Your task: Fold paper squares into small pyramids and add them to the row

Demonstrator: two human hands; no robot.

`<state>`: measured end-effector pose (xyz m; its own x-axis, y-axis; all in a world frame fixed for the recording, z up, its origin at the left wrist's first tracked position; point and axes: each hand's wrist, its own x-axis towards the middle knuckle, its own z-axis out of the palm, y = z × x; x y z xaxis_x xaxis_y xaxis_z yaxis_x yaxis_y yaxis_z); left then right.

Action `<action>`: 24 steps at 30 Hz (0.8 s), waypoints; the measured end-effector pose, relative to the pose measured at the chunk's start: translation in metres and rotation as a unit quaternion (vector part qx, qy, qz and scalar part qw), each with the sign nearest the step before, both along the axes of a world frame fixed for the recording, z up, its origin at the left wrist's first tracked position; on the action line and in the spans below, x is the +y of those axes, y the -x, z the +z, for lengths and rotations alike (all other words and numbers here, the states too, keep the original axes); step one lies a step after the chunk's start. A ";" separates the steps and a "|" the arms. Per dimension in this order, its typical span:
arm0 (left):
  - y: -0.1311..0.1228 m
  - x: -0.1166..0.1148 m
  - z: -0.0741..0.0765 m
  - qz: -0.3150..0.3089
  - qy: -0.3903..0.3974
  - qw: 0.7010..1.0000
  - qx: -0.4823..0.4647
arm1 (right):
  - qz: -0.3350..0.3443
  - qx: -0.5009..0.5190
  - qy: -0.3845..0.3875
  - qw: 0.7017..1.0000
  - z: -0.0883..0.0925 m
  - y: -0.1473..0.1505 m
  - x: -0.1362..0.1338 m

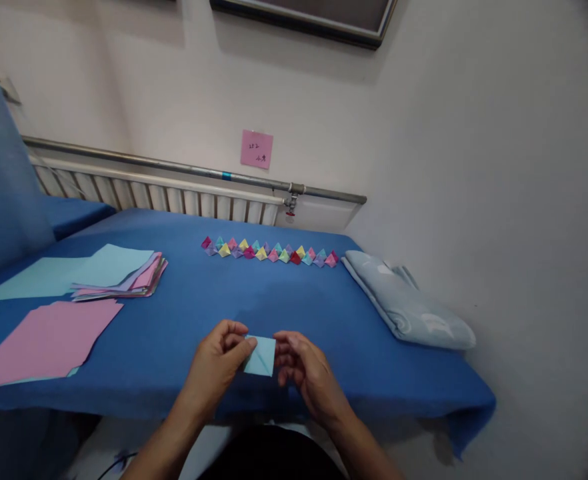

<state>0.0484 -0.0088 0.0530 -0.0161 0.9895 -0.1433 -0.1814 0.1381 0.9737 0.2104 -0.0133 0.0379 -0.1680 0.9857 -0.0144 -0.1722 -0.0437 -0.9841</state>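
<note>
A small folded light-blue paper [261, 357] sits between my two hands just above the near edge of the blue-covered table [184, 320]. My left hand [217, 363] pinches its left side with thumb and fingers closed. My right hand [301, 370] has curled fingers touching the paper's right edge. A row of several small folded paper pieces [270, 251] in pink, yellow, blue and purple lies across the far middle of the table.
A stack of coloured paper sheets [124, 275] lies at the left, with a pink sheet [44, 340] nearer me. A folded pale-blue cloth [407, 303] rests at the right edge. A radiator [159, 193] and pipe run along the wall, with a pink note [257, 149] above.
</note>
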 end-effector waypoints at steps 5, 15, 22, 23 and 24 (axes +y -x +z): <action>0.001 -0.002 0.000 0.003 -0.037 0.996 0.079 | 0.112 -0.075 0.092 0.987 0.014 0.004 -0.005; 0.005 0.000 0.000 -0.015 0.021 1.000 0.013 | 0.110 -0.080 0.126 0.983 0.011 0.007 -0.005; 0.011 -0.007 0.000 -0.103 0.045 0.993 0.020 | 0.109 -0.092 0.107 0.984 0.013 0.008 -0.007; 0.010 -0.008 0.001 -0.096 0.038 0.994 0.025 | 0.113 -0.094 0.107 0.983 0.012 0.008 -0.008; 0.009 -0.008 0.000 -0.086 0.031 0.995 0.031 | 0.116 -0.096 0.107 0.983 0.012 0.008 -0.008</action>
<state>0.0389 -0.0173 0.0535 0.1426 0.9675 -0.2089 -0.0886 0.2227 0.9709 0.2023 -0.0210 0.0499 -0.3614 0.8921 -0.2711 0.0554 -0.2697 -0.9613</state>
